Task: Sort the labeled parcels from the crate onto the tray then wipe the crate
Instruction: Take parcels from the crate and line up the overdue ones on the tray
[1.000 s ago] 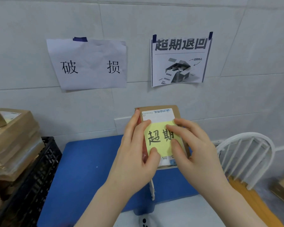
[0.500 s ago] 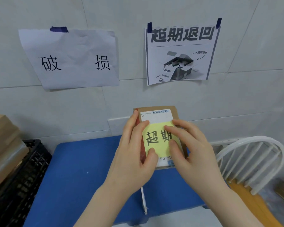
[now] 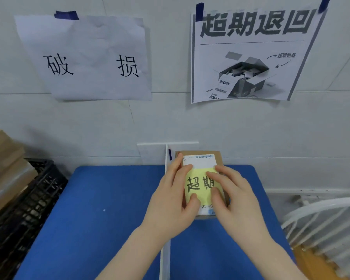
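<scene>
A: Fig. 1, background: a white tiled wall carries 2 taped sheets, a plain sign [image 3: 89, 57] reading 破损 at left and a printed sign [image 3: 251, 53] reading 超期退回 at right. What is held?

B: 1 cardboard parcel [image 3: 219, 159]. The left hand [image 3: 170, 207] clasps its left edge, thumb on the yellow note [image 3: 198, 184] marked 超期. The right hand [image 3: 236, 201] clasps the right edge, forefinger and thumb laid across the same note. Both hands are closed on the parcel; neither has let go.

A: Its position?

B: Over the right compartment of the blue tray [image 3: 109, 219], just right of the white divider [image 3: 165, 263], toward the wall end and below the printed sign. Whether its base touches the tray cannot be told.

A: Step in hand?

B: Judged as placing. The note's 超期 matches the right-hand sign, so this compartment appears correct. To do it well, lower the parcel flat, square to the divider and clear of it, with the note upward and legible. Then release both hands together so it does not skid.

A: Surroundings?

B: The black crate [image 3: 34, 199] stands at the tray's left with stacked boxes [image 3: 4, 164] in it, so sorting is judged unfinished and wiping not yet due. A white chair [image 3: 321, 229] sits at right.
</scene>
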{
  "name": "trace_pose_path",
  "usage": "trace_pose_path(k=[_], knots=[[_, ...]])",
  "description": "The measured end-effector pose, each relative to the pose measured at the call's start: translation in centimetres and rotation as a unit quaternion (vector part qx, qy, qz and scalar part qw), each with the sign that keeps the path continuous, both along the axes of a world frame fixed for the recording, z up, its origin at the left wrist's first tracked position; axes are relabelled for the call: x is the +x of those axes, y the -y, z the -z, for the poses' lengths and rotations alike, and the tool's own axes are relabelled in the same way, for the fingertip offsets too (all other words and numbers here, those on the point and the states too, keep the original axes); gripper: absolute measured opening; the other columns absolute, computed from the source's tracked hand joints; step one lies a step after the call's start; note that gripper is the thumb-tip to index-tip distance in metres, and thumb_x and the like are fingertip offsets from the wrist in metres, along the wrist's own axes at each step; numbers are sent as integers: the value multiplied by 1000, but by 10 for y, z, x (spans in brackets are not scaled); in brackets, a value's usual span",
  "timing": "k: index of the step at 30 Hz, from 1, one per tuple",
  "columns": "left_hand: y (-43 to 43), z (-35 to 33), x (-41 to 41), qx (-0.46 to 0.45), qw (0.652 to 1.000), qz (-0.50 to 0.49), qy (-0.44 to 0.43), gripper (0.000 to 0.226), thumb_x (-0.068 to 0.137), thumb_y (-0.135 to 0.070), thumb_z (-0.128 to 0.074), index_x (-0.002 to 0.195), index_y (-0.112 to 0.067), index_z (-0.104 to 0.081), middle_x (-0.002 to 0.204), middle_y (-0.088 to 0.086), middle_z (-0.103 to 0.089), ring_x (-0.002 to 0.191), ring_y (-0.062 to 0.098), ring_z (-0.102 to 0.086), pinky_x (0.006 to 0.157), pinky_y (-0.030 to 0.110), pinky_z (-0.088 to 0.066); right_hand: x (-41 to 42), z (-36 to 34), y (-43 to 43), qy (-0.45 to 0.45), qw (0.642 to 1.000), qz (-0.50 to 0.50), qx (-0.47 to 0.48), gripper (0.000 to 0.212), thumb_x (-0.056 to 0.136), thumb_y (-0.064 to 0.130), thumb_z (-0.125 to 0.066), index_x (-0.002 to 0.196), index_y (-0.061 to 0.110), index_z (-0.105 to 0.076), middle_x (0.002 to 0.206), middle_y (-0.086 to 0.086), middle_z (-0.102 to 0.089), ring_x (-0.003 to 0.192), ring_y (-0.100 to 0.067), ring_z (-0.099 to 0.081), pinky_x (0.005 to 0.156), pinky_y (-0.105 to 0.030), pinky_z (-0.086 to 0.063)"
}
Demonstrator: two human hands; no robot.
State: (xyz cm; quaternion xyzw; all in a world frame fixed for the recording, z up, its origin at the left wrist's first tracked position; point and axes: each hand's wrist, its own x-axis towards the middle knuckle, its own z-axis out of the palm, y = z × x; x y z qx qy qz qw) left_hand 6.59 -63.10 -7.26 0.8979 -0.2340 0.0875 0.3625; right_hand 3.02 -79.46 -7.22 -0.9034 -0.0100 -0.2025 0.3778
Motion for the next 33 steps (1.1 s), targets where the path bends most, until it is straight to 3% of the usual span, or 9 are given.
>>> trace_pose_path(k=[5,10,13,18,23,26,28,33], knots=[[23,51,38,68,995,3,-74,62,81,-42,-33,142,-30,-24,155,-23,5,127,11,-40,84,30,-49,31,61,18,-67,997,-3,-23,35,89,12,-59,122,24,-62,134,16,-46,111,-9,-44,90,-24,-43],[48,94,72,77,986,-16,-149,62,83,-36,-35,142,-23,-24,157,-12,2,136,20,-31,96,40,-45,63,103,28,-118,993,1,-18,37,91,11,-55,126,20,-60,138,11,-45,116,-11,-41,94,-19,-33],[54,114,90,83,981,-30,-173,56,88,-24,-42,142,-19,-26,156,-10,-1,133,22,-35,94,40,-46,80,122,32,-147,989,-15,-8,38,92,11,-52,127,20,-59,139,12,-44,119,-11,-40,95,-18,-33],[55,135,103,84,975,-68,-196,51,89,-14,-45,138,-16,-31,154,-6,-8,111,24,-50,82,35,-48,98,145,33,-157,986,-51,-9,34,91,11,-56,123,20,-62,136,10,-47,115,-12,-44,97,-23,-40],[59,127,111,137,965,-87,-206,51,92,-17,-42,142,-18,-28,157,-3,-6,133,23,-31,94,33,-43,114,151,32,-176,980,-87,-14,37,92,16,-57,128,22,-59,143,9,-40,115,-17,-48,98,-28,-42],[62,115,119,289,943,-107,-126,45,95,-27,-40,137,-14,-33,153,7,-19,124,28,-39,88,36,-44,128,150,30,-180,979,-95,-14,36,93,16,-55,128,27,-58,145,9,-37,109,-19,-54,94,-31,-46],[62,112,128,363,923,-106,-64,42,95,-30,-38,133,-12,-39,145,12,-33,119,30,-44,91,37,-41,138,149,28,-185,978,-95,-21,36,95,17,-53,130,26,-57,147,8,-35,114,-20,-52,94,-31,-46],[53,112,157,427,901,-83,1,38,95,-27,-34,128,-12,-45,136,9,-46,130,27,-35,108,39,-25,160,150,20,-171,980,-92,-32,36,96,19,-52,131,25,-56,148,3,-35,119,-23,-49,94,-31,-45]])
